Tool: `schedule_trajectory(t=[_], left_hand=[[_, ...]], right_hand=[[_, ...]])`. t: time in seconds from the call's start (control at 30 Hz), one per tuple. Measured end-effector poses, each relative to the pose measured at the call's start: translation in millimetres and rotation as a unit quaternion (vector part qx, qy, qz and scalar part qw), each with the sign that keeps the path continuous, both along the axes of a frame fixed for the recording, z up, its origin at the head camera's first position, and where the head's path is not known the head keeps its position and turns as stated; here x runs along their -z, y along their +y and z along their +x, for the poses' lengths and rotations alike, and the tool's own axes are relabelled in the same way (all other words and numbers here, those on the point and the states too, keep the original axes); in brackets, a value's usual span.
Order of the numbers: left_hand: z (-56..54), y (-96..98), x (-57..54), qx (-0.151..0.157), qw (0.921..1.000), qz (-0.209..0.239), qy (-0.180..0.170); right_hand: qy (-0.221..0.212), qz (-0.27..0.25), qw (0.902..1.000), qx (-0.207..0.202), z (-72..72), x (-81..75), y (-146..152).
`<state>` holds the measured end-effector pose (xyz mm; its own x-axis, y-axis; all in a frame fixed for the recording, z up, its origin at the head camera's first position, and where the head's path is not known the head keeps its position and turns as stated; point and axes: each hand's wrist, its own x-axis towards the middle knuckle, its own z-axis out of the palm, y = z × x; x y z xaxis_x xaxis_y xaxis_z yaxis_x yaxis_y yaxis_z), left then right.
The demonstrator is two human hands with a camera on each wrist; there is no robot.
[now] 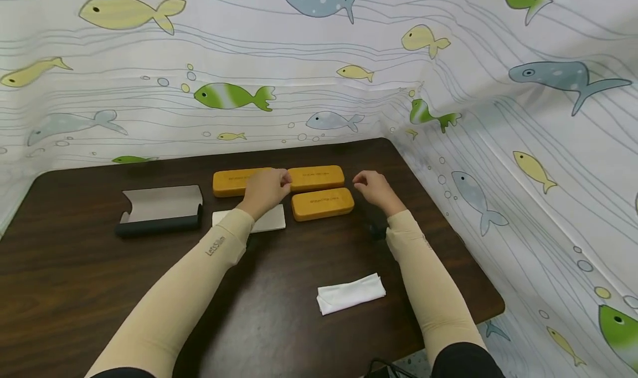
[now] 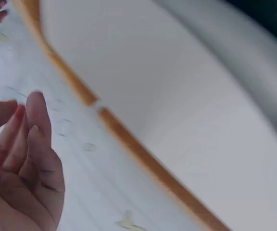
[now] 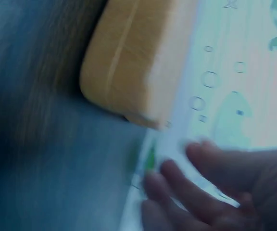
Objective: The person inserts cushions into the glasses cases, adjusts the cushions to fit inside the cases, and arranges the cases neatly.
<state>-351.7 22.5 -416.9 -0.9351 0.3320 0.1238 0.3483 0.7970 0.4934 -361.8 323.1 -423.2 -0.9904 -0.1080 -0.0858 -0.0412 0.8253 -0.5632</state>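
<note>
My left hand [image 1: 267, 189] hovers over the back row of mustard-yellow hard cases, between the left case [image 1: 229, 183] and the right case [image 1: 317, 178]. In the left wrist view its thumb and fingertips come close together with nothing visible between them. Just in front of the right case lies another mustard-yellow case [image 1: 323, 204]; all have small dark lettering on the lid. To their right is my right hand [image 1: 376, 189], fingers loosely bent and holding nothing. The right wrist view shows the rounded end of a yellow case [image 3: 129, 62] beyond those fingers, blurred.
An open dark case [image 1: 161, 209] with a pale grey lining stands at left. Partly under my left forearm lies a white flat piece [image 1: 271, 220]. A folded white cloth [image 1: 351, 294] rests nearer me. Fish-printed sheeting [image 1: 299, 51] borders the dark wooden table [image 1: 279, 295] behind and at right.
</note>
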Motion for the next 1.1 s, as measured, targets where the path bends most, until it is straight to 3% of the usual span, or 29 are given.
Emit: schedule_trajectory(t=[0.1, 0.23, 0.43, 0.73, 0.93, 1.1], left_hand=[[28.7, 2.9, 1.3, 0.039, 0.9991, -0.016, 0.005], [65.1, 9.5, 10.2, 0.084, 0.996, -0.016, -0.025], [102.9, 22.9, 16.8, 0.14, 0.987, -0.028, -0.074], [131.5, 35.8, 23.6, 0.184, 0.9756, -0.039, -0.112], [144.5, 38.6, 26.6, 0.181, 0.9735, -0.041, -0.134], [152.2, 41.4, 29.2, 0.172, 0.9732, -0.074, -0.134]], right_hand=[[-0.043, 0.042, 0.9968, -0.052, 23.5, -5.2, 13], [-0.083, 0.059, 0.9887, -0.11, 53.2, -7.7, 27], [-0.131, 0.058, 0.9742, -0.174, 90.8, -9.1, 36], [-0.16, 0.029, 0.9657, -0.202, 134.1, 1.1, 32], [-0.147, 0.028, 0.9679, -0.202, 150.5, 9.3, 26], [-0.137, 0.042, 0.9718, -0.187, 160.5, 12.5, 19]])
